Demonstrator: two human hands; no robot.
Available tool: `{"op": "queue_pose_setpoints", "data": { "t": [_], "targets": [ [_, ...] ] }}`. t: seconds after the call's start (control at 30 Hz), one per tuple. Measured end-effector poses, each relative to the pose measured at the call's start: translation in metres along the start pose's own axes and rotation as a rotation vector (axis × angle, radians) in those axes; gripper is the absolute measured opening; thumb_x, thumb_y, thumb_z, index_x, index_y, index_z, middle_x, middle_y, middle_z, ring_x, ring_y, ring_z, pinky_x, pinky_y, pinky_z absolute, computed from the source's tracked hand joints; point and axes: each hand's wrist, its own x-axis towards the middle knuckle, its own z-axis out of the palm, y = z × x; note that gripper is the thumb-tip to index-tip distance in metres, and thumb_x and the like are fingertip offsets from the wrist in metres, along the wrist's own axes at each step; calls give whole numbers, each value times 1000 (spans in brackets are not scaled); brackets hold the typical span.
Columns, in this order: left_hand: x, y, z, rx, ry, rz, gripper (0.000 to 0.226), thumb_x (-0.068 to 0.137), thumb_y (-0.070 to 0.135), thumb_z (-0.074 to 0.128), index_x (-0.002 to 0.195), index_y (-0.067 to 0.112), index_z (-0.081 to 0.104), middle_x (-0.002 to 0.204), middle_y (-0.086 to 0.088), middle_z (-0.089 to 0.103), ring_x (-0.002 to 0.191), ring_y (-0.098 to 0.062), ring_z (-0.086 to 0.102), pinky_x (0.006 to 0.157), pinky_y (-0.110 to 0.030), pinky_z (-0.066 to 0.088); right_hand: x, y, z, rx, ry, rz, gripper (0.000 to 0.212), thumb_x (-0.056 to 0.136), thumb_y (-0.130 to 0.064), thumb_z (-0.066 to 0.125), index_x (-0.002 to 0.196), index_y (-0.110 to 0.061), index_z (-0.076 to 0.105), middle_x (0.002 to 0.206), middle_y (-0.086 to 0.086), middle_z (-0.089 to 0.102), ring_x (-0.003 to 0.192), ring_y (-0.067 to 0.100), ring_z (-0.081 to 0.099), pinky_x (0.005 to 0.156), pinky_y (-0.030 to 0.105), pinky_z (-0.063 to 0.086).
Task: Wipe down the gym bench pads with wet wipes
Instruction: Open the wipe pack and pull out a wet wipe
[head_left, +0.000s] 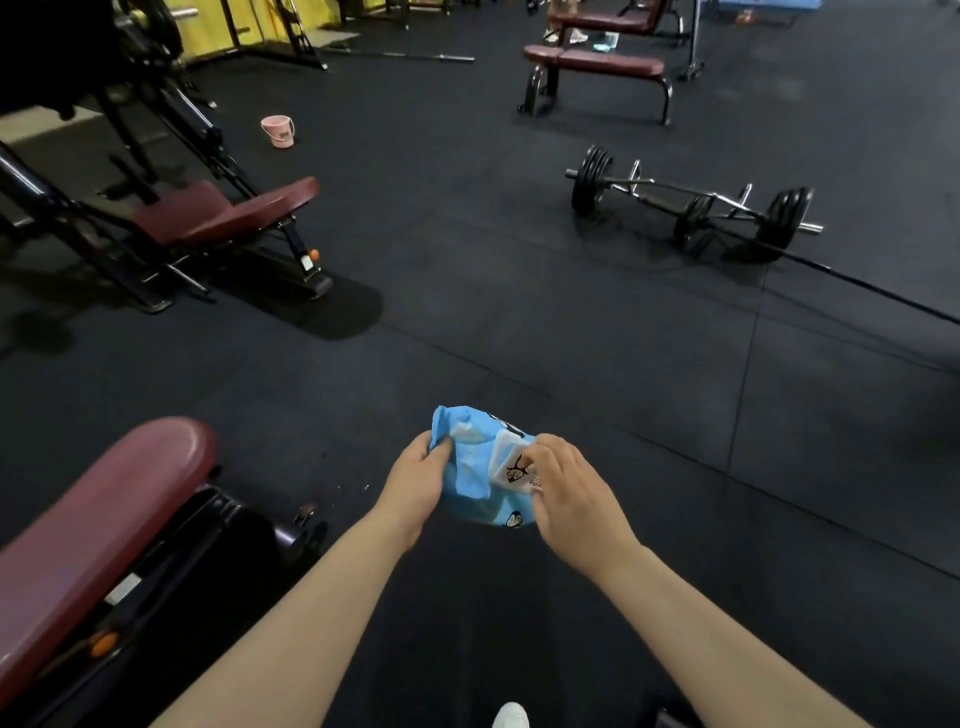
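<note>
I hold a light blue wet wipe pack (475, 467) in front of me over the dark floor. My left hand (418, 480) grips its left edge, thumb on top. My right hand (563, 488) pinches the pack's white flip lid (506, 460), which stands lifted. A maroon bench pad (98, 525) lies at my lower left, apart from both hands. Another maroon bench (228, 210) stands at the left, and a flat maroon bench (597, 61) is far ahead.
A loaded barbell (691, 205) lies on the black rubber floor to the right. A small pink bucket (279, 131) sits on the floor at the upper left. Black machine frames (130, 119) crowd the left side. My white shoe (510, 716) shows at the bottom.
</note>
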Motion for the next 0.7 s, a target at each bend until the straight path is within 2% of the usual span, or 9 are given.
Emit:
{"op": "queue_pose_setpoints", "data": {
  "t": [0.13, 0.23, 0.3, 0.37, 0.43, 0.5, 0.57, 0.63, 0.7],
  "targets": [
    [-19, -6, -26, -120, 29, -13, 18, 104, 27, 47, 109, 28, 65, 111, 2, 74, 104, -18, 68, 99, -41, 52, -29, -34, -5, 112, 0, 86, 28, 86, -15, 58, 110, -24, 47, 107, -9, 60, 95, 11, 57, 79, 24, 49],
    [-37, -14, -54, -172, 36, -22, 20, 104, 28, 47, 110, 29, 66, 108, 3, 75, 106, -21, 68, 101, -48, 51, -44, -68, -10, 276, -222, 244, 6, 97, -34, 46, 103, -34, 47, 93, -11, 64, 84, 8, 58, 73, 32, 50],
    [-51, -19, -72, -196, 27, -10, 21, 105, 28, 46, 110, 29, 66, 107, 3, 75, 106, -23, 69, 101, -50, 50, -52, -94, -3, 284, -316, 295, 8, 98, -39, 46, 96, -34, 51, 88, -10, 63, 79, 8, 58, 72, 33, 51],
    [-66, -24, -89, -210, 4, 7, 22, 105, 28, 45, 111, 28, 67, 107, 2, 75, 106, -23, 69, 102, -50, 50, -61, -121, 8, 334, -227, 341, 6, 97, -37, 51, 93, -33, 53, 87, -11, 63, 77, 8, 58, 70, 30, 51],
    [-82, -30, -105, -224, -21, 21, 22, 105, 27, 46, 111, 27, 67, 108, 2, 75, 106, -23, 69, 102, -50, 50, -66, -147, 19, 469, -24, 436, 4, 95, -30, 58, 95, -30, 54, 86, -10, 63, 74, 6, 57, 68, 23, 49],
    [-99, -37, -120, -231, -44, 29, 22, 105, 27, 46, 112, 25, 67, 108, 1, 75, 106, -24, 69, 102, -50, 50, -70, -172, 28, 563, 140, 543, 10, 94, -26, 61, 100, -28, 54, 88, -9, 62, 74, 5, 55, 68, 17, 44],
    [-116, -43, -135, -229, -64, 36, 22, 105, 26, 46, 113, 23, 67, 108, 0, 75, 106, -24, 70, 101, -50, 51, -75, -195, 34, 622, 256, 612, 15, 92, -24, 64, 102, -29, 53, 93, -9, 61, 79, 7, 57, 71, 17, 44],
    [-132, -48, -147, -223, -84, 44, 22, 105, 24, 46, 112, 22, 67, 107, -1, 75, 104, -24, 70, 97, -48, 53, -86, -219, 35, 590, 360, 590, 22, 89, -24, 67, 104, -31, 53, 100, -13, 56, 88, 8, 56, 76, 18, 45],
    [-147, -54, -157, -213, -108, 50, 22, 105, 22, 45, 111, 21, 67, 107, -4, 75, 100, -24, 71, 92, -46, 55, -98, -239, 33, 411, 403, 455, 23, 88, -24, 68, 107, -30, 56, 110, -17, 51, 102, 4, 50, 85, 13, 41]
  ]
}}
